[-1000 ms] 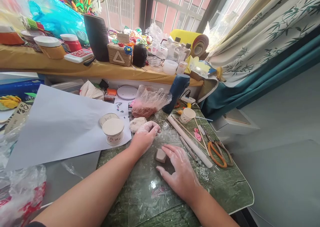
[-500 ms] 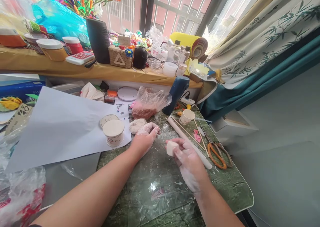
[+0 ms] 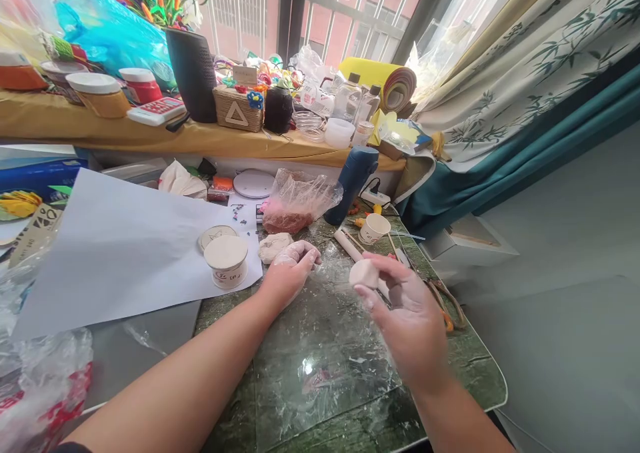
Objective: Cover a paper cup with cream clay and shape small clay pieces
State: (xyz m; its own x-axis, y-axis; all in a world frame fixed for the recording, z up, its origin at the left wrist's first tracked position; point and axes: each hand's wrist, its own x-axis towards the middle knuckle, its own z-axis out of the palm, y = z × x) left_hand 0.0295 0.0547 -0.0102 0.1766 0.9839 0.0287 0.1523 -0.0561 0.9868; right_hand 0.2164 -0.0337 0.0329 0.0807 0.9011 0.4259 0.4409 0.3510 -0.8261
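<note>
Between the thumb and fingers of my right hand [image 3: 413, 316] is a small pale block of clay [image 3: 364, 275], lifted above the table. White powder or dried clay coats both hands. My left hand [image 3: 293, 273] rests at the table with fingers curled in, and nothing shows in them. A whitish lump of clay [image 3: 274, 246] lies just behind it. A clear sheet [image 3: 315, 366], smeared with white, covers the table below my hands. Left of my left hand, a paper cup [image 3: 229, 273] topped by a round clay disc stands on white paper [image 3: 135, 253].
Behind my hands lie a bag of reddish-brown clay [image 3: 290, 220] and a blue bottle [image 3: 353, 183]. To the right are a pale rolling stick [image 3: 345, 243], a paper cup [image 3: 375, 228] and scissors [image 3: 447, 303], partly covered by my right hand. A crowded window ledge [image 3: 240, 145] runs behind.
My right hand has picked the clay block up off the clear sheet, then moved right and up with it, turning it. My left hand has stayed in place.
</note>
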